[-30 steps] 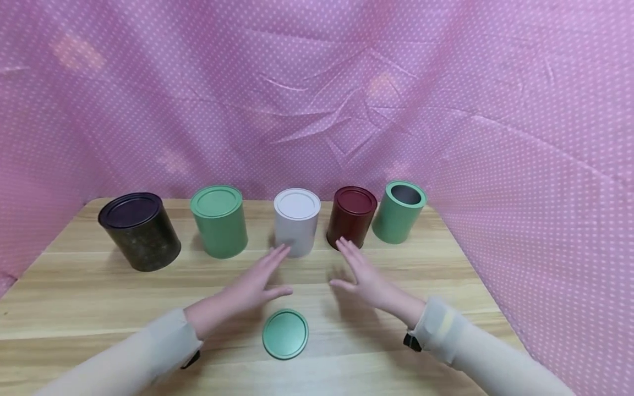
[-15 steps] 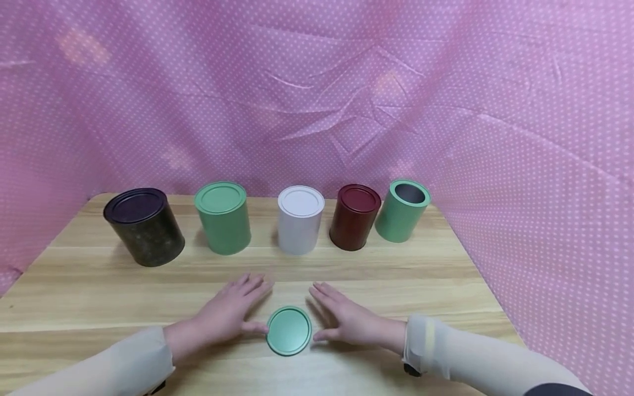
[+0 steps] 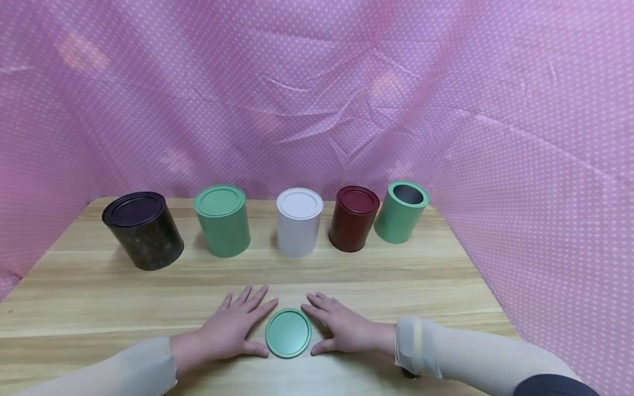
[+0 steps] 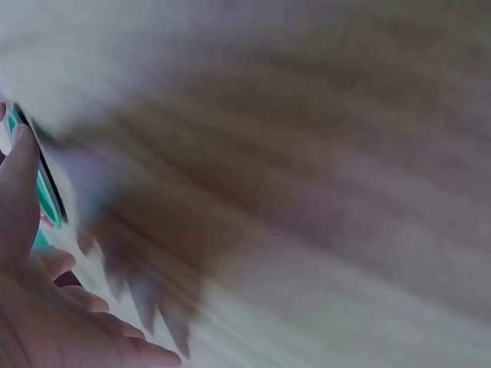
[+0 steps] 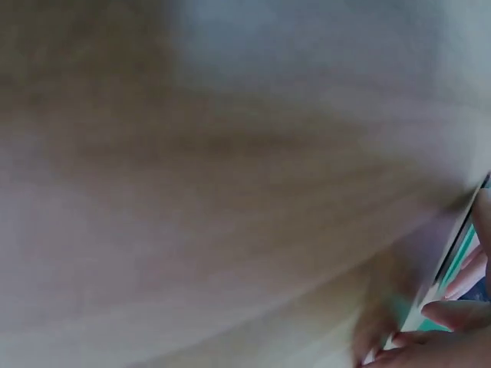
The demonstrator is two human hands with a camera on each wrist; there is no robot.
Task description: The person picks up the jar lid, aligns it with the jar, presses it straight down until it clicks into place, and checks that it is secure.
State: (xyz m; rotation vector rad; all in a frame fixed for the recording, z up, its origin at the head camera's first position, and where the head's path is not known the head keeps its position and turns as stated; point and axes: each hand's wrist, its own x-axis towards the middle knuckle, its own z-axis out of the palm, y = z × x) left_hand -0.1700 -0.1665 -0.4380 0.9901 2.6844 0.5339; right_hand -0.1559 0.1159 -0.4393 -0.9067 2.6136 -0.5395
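A round green lid (image 3: pixel 289 333) lies flat on the wooden table between the two hands. Just left of it, my left hand (image 3: pixel 229 331) has its fingers spread, with the thumb close to the lid's edge. On the other side, my right hand (image 3: pixel 345 329) holds nothing, its index finger and thumb extended toward the rim. In the left wrist view the hand (image 4: pixel 46 307) shows beside a slice of the lid (image 4: pixel 49 201). Part of the right hand (image 5: pixel 453 337) is at the corner of the right wrist view. Whether either hand touches the lid, I cannot tell.
Along the back stand a black can (image 3: pixel 143 234), a green can (image 3: pixel 225 228), a white can (image 3: pixel 298 228) and a dark red can (image 3: pixel 353 223), all lidded. A green can without a lid (image 3: pixel 398 220) is at the far right. Pink dotted cloth (image 3: pixel 317 110) hangs behind.
Both hands have drawn back from near the white and red cans and come down on either side of the green lid. The cans and the lid stay in place.
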